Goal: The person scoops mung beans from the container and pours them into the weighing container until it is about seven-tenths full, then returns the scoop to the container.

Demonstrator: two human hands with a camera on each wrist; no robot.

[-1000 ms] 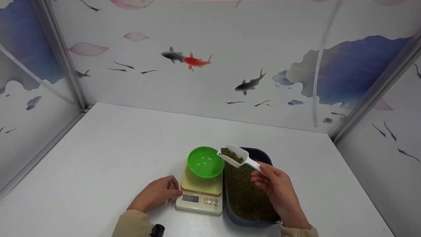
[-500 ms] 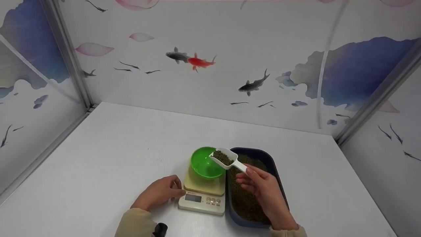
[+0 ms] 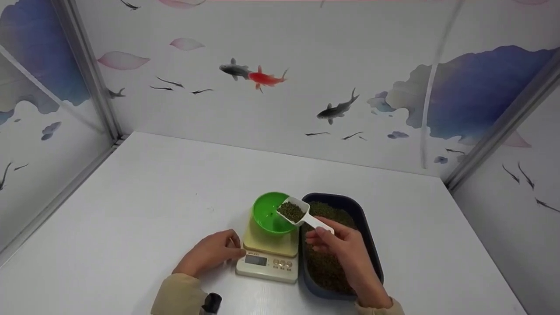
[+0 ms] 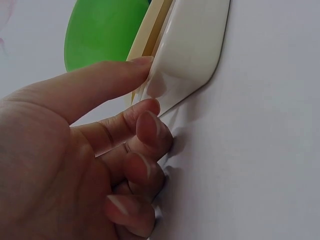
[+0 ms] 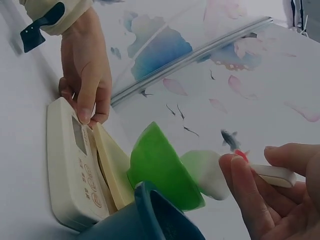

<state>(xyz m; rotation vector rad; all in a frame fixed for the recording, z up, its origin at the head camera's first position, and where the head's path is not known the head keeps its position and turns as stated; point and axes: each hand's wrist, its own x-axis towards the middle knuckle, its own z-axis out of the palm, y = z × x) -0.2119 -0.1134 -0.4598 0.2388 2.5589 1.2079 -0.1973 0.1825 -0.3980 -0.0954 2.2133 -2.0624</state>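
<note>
My right hand (image 3: 345, 249) pinches the handle of a white scoop (image 3: 313, 220) between thumb and fingers. Greenish-brown pellets (image 3: 291, 211) fill the scoop, whose front lip overlaps the right side of a green bowl (image 3: 264, 212). A few dark specks show inside that bowl. It stands on the yellow platform of a kitchen scale (image 3: 267, 271); the digits on the display are not readable. With fingers loosely bent, my left hand (image 3: 212, 253) rests beside the scale, and its thumb (image 4: 110, 80) touches the scale's near-left edge.
Right of the scale stands a dark blue tub (image 3: 379, 267) holding many more pellets. White table surface (image 3: 144, 210) extends around everything. Behind it rises a wall panel (image 3: 280, 118) with painted fish, and side panels flank the table.
My right hand has brought the scoop leftward from above the tub to over the bowl and turned it. Dark specks now show in the bowl. My left hand stays at the scale.
</note>
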